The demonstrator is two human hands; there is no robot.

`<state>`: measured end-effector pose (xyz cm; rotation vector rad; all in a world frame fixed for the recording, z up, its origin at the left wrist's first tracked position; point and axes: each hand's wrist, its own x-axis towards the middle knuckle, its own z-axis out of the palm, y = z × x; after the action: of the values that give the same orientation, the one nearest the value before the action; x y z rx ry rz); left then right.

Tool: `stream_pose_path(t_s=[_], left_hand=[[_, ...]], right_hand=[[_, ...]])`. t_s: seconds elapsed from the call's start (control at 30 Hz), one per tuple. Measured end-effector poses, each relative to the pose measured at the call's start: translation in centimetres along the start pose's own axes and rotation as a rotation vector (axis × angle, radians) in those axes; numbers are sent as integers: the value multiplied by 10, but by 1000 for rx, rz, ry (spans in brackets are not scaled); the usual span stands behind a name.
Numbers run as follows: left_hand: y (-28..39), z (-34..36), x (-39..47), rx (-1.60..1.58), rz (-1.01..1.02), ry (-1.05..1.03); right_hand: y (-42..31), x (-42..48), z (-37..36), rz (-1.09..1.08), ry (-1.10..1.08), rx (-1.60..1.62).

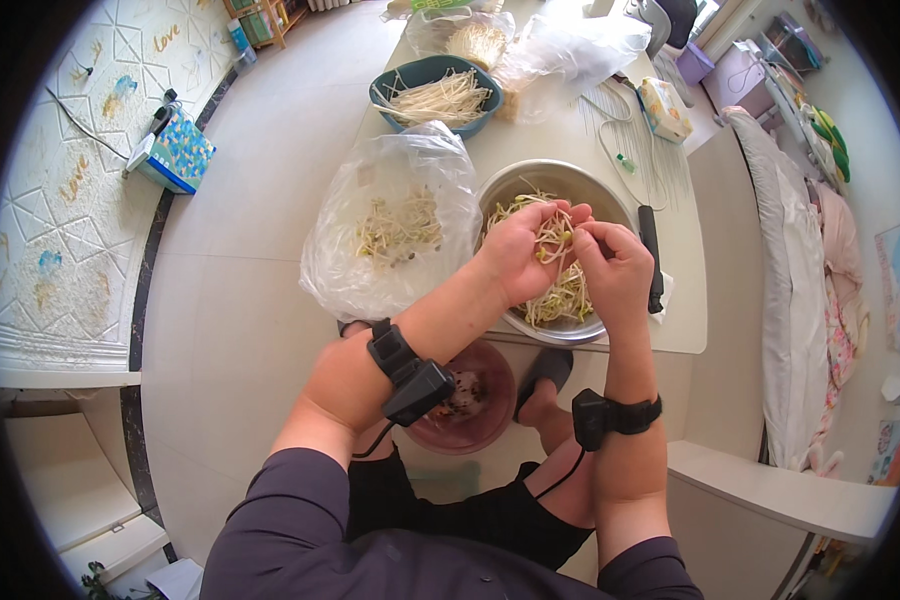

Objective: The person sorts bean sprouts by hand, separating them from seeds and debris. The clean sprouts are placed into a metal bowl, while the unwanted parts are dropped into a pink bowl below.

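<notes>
My left hand (529, 251) is palm up above a stainless steel bowl (504, 180), with a small bunch of bean sprouts (553, 236) resting in its curled fingers. My right hand (616, 262) meets it from the right, thumb and forefinger pinched at the edge of that bunch. More bean sprouts (559, 304) lie in the bowl beneath both hands. To the left of the bowl, a clear plastic bag (330, 259) lies open with loose sprouts (401, 225) in it. Behind the bag stands a dark teal basin (385, 84) holding enoki mushrooms (439, 97).
Plastic bags (562, 56) lie at the table's (679, 300) far end. At its right are a tissue pack (665, 109), a cable (604, 142) and a black-handled object (649, 259). A reddish plastic basin (495, 420) with scraps stands on the floor between my legs.
</notes>
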<state>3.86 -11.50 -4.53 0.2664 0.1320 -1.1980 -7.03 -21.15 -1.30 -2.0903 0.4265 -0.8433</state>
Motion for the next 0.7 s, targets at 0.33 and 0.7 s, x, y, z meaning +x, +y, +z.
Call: stream_pose_path(t_s=[0.33, 0.7], left_hand=[[1, 3, -4, 19, -8, 11], [-2, -5, 0, 12, -44, -23]], right_hand=[[4, 2, -4, 321, 35, 367], [-6, 5, -2, 87, 111, -20]])
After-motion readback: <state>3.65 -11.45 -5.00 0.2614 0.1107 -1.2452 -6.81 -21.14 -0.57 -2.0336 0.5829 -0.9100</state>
